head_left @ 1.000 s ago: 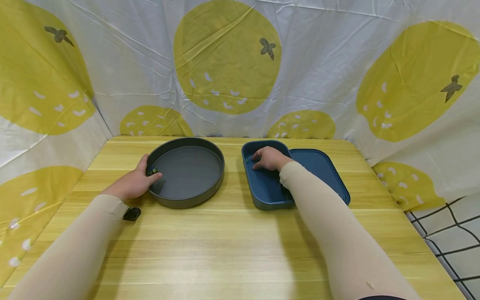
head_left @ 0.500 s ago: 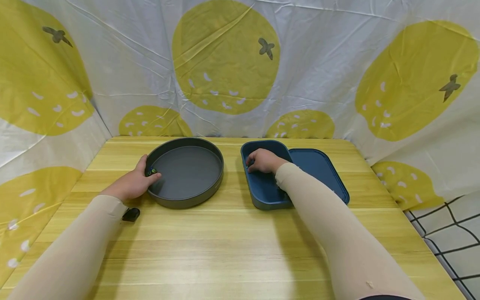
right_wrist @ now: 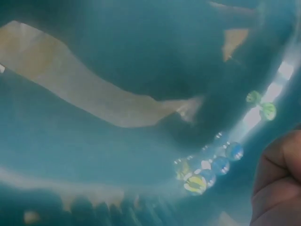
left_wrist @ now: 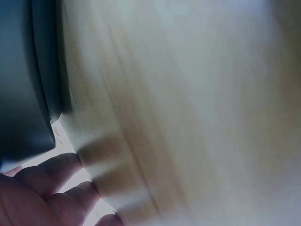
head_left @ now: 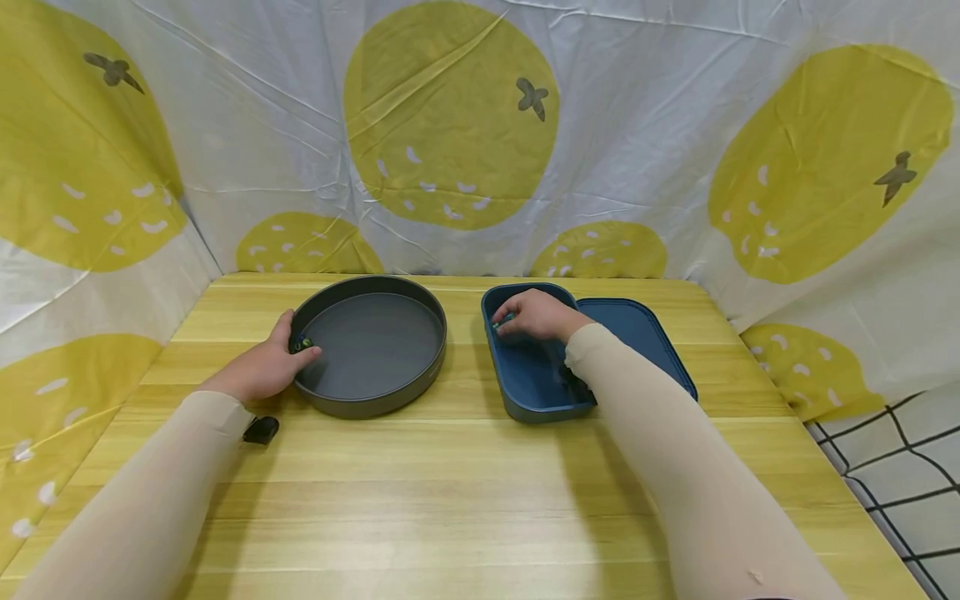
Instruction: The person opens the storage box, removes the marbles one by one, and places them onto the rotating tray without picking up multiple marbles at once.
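Note:
My left hand (head_left: pixel 262 362) grips the left rim of a round dark grey pan (head_left: pixel 367 408), thumb over the inside and fingers along the outer wall. Inside the pan, small dark marbles with yellow-green flecks (head_left: pixel 302 342) lie by that thumb. My right hand (head_left: pixel 542 317) reaches into a blue rectangular box (head_left: pixel 543 392), its curled fingers near the left wall. A small teal glass marble (head_left: pixel 506 320) shows between thumb and fingers, partly hidden. In the right wrist view, several clear marbles with blue and yellow swirls (right_wrist: pixel 209 172) lie along the box wall, beside the curled fingers.
A flat blue lid (head_left: pixel 630 333) lies against the box's right side, partly behind the right sleeve. Printed cloth (head_left: pixel 637 150) hangs behind and beside the wooden table (head_left: pixel 450 500). A small black device (head_left: pixel 261 430) sits under the left wrist.
My right hand dipped left to the box's wall, then drew slightly back to the right, with teal now showing between its fingers. The left hand stays on the pan's rim.

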{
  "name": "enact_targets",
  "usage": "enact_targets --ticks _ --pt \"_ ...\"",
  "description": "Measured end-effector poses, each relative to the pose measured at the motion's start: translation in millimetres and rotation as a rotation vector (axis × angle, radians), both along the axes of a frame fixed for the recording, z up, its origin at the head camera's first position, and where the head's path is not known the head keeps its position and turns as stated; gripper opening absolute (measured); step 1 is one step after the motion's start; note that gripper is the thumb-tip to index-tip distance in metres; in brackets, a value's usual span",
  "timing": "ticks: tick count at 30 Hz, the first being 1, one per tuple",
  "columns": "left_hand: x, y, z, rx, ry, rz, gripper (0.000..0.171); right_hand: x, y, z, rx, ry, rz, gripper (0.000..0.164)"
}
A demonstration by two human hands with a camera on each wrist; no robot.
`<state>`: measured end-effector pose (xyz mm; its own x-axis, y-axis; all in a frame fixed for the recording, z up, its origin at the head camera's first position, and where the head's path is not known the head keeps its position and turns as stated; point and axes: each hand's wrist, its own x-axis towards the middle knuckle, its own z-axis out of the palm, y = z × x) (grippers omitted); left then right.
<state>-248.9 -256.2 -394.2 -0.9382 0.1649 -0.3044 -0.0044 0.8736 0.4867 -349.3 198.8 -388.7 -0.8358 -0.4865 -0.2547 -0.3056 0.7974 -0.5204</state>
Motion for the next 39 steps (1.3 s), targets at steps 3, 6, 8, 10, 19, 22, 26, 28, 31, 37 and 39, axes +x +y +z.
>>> enact_targets --ticks 3,6,8,10,19,22,26,28,31,37,39 --pt "0.2 0 0.3 0.0 0.001 0.0 0.104 1.7 2 5.2 -0.015 0.004 -0.001 0.03" --pt "0.3 0 0.5 -0.001 0.001 0.001 0.104 4.7 3 11.5 -0.038 -0.013 -0.025 0.031" --pt "-0.2 0 0.1 0.003 0.0 0.001 0.104 6.9 2 15.9 -0.057 -0.027 -0.048 0.032" --pt "-0.3 0 0.4 0.008 -0.002 0.002 0.104 9.0 2 19.6 -0.08 -0.038 -0.067 0.032" --pt "-0.3 0 -0.8 0.018 -0.004 -0.003 0.104 14.9 -5 33.3 -0.171 -0.012 -0.083 0.032" --pt "-0.5 -1 -0.8 0.015 -0.002 -0.004 0.104 18.3 -14 41.2 -0.19 -0.009 -0.082 0.032" --pt "-0.8 -1 0.0 -0.003 -0.001 -0.004 0.104 22.8 -31 51.4 -0.204 0.004 -0.078 0.032" --pt "-1.1 -1 0.2 -0.011 -0.003 -0.002 0.104 24.1 -42 54.7 -0.209 0.007 -0.064 0.031" --pt "-1.0 -1 0.8 -0.009 -0.013 0.002 0.104 25.8 -58 57.8 -0.218 0.011 -0.039 0.031" --pt "-1.9 0 0.7 -0.006 -0.018 0.003 0.105 29.1 -87 60.4 -0.211 0.024 0.01 0.03" --pt "-2.1 0 0.7 -0.005 -0.019 0.002 0.105 29.9 -94 60.9 -0.211 0.013 0.027 0.031"
